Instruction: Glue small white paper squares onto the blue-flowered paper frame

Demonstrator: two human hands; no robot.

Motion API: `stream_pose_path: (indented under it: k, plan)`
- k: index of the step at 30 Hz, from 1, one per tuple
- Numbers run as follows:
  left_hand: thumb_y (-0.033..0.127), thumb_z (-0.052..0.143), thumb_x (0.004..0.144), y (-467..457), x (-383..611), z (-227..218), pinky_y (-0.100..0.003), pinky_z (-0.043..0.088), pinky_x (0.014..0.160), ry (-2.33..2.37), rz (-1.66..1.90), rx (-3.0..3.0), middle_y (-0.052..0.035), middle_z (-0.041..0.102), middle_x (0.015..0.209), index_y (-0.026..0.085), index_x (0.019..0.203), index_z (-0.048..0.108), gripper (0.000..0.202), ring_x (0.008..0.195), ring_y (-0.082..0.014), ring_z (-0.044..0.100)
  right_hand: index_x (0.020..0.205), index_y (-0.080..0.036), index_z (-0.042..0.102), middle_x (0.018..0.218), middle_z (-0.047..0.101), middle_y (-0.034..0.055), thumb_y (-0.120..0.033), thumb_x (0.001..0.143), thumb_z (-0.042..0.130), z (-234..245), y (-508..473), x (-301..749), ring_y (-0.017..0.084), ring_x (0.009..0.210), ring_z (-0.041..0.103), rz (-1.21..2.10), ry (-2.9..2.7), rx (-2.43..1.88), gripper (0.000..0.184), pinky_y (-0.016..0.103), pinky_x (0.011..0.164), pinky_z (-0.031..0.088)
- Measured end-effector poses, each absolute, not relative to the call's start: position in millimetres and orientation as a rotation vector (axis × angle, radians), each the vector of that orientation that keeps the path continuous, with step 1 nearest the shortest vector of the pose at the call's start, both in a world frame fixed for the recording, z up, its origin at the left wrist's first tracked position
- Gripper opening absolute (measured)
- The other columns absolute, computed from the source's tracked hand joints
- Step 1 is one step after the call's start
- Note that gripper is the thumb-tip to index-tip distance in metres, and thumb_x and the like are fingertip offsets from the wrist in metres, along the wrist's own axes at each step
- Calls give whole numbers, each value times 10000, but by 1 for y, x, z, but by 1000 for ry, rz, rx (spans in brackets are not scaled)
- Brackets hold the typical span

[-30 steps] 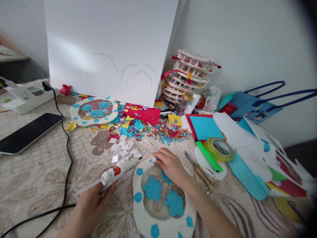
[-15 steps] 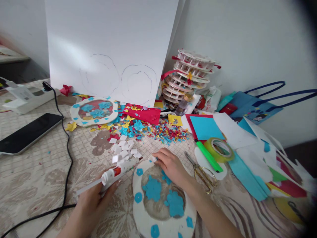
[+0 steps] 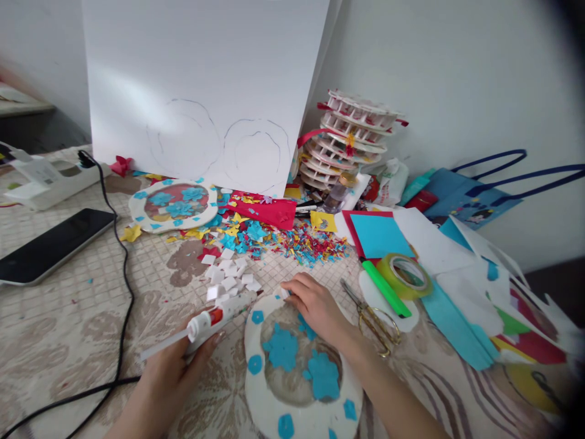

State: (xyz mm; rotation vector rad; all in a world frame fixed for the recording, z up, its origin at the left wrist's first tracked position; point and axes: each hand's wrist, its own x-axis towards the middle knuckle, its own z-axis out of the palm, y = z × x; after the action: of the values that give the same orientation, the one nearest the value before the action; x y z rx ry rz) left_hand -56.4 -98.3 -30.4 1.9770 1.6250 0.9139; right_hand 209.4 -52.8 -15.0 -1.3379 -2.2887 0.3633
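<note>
My left hand (image 3: 171, 369) grips a white glue gun (image 3: 214, 317) with a red band, its nozzle aimed toward the rim of a white paper plate ring (image 3: 262, 402). That ring carries blue paper flowers (image 3: 283, 349) in its centre and on its rim. My right hand (image 3: 315, 305) rests on the ring's top edge, fingers pinched on a small white square (image 3: 283, 292). A heap of white paper squares (image 3: 228, 275) lies just above the glue gun.
A second decorated plate (image 3: 173, 206), confetti scraps (image 3: 297, 244), scissors (image 3: 372, 317), green marker (image 3: 386, 288), tape roll (image 3: 404, 274), coloured paper sheets (image 3: 379, 235), a stack of paper rings (image 3: 351, 137) and a blue bag (image 3: 470, 195) surround me. A phone (image 3: 50, 244), black cable (image 3: 123, 286) and power strip (image 3: 50, 180) lie left. White board (image 3: 205, 85) stands behind.
</note>
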Motion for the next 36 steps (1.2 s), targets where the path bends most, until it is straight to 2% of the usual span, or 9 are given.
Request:
stream_pose_path:
  k: [5,13,18,24,26,28,31,34,36]
  plan:
    - [468,491,829,-98,-56,-32,-276,528,705,1609,936,1941,-34,739,765,204,972,663,346,759,-242,689,1075,-185,590,954,594,65,-70,863,519,-15,-53,209,207,936,568,367,-2292,-1340,252,340,796,498]
    - [477,476,842,-99,-57,-35,-290,526,723,1613,927,1974,-39,736,793,201,988,648,357,724,-232,680,1065,-200,591,940,594,60,-69,861,525,-16,-53,209,204,923,569,366,-2286,-1329,250,333,783,498]
    - [452,485,837,-99,-57,-34,-264,529,650,1600,908,1955,-9,703,638,202,931,662,320,609,-207,659,1061,-184,594,953,594,68,-73,864,523,-15,-53,210,207,928,570,360,-2292,-1333,237,340,793,499]
    - [444,501,828,-98,-57,-36,-294,525,765,1589,971,1945,-29,733,776,217,943,653,296,843,-252,687,1071,-199,592,937,595,61,-70,859,522,-16,-53,210,209,924,571,353,-2288,-1318,257,339,776,502]
    - [433,496,831,-98,-57,-35,-287,527,740,1583,968,1949,-26,727,747,214,935,656,290,804,-243,688,1075,-199,590,938,595,63,-68,862,515,-16,-53,210,208,925,572,357,-2289,-1321,261,341,778,502]
    - [434,488,835,-98,-57,-33,-274,529,668,1591,950,1965,-18,715,694,208,901,665,295,684,-222,679,1076,-195,590,940,594,64,-66,862,514,-15,-53,210,207,927,572,364,-2287,-1332,261,339,783,502]
    - [460,482,829,-99,-56,-30,-255,512,560,1620,920,1991,11,635,529,203,847,676,322,538,-199,633,1075,-189,592,949,595,67,-72,864,518,-15,-53,209,207,931,571,369,-2288,-1346,252,338,787,503]
    - [467,476,826,-99,-56,-29,-247,511,547,1639,908,1989,31,519,408,206,761,670,333,542,-212,635,1068,-196,597,957,602,67,-72,856,530,-15,-53,209,207,933,573,356,-2293,-1341,254,344,795,502]
    - [463,468,829,-99,-55,-30,-248,518,570,1632,915,1977,28,525,415,207,764,672,334,593,-222,655,1062,-198,600,959,605,66,-69,849,540,-15,-52,209,205,931,577,352,-2293,-1342,256,343,800,503]
